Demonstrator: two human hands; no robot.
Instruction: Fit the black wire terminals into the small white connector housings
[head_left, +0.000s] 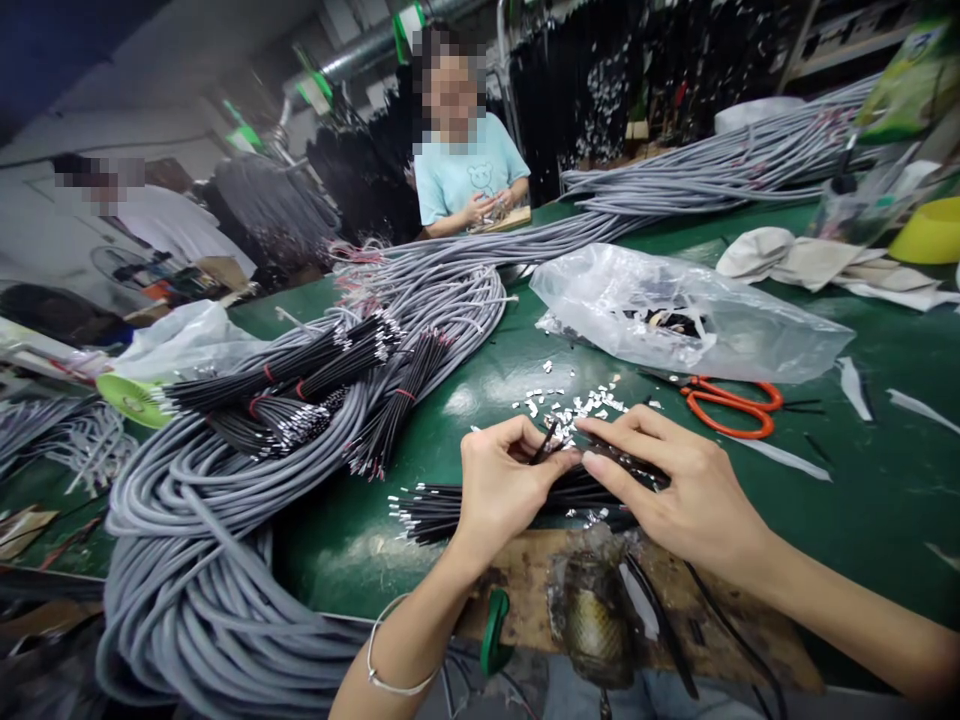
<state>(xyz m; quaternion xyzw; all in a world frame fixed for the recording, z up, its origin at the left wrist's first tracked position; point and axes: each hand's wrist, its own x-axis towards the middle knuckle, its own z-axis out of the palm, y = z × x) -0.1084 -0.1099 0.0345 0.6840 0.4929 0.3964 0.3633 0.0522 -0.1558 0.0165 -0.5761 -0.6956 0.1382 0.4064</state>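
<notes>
My left hand (pixel 504 475) is closed, pinching a short black wire (pixel 545 440) between thumb and fingers. Close beside it, my right hand (pixel 671 475) has its thumb and forefinger closed around dark, thin wires (pixel 630 458); their exact number is hidden. Both hands' fingertips nearly meet. Under them lies a bundle of black wires (pixel 427 512) with white tips at the left end. Just beyond the fingers, small white and silvery scraps (pixel 577 408) are scattered over the green table (pixel 480 370).
Orange-handled scissors (pixel 731 405) and a clear plastic bag (pixel 675 310) lie beyond my right hand. Thick grey cables (pixel 225 500) and bundled black wires (pixel 277 390) cover the left. A wooden board (pixel 517 570) with a worn metal fixture (pixel 596 620) sits near me. A co-worker (pixel 472 180) sits opposite.
</notes>
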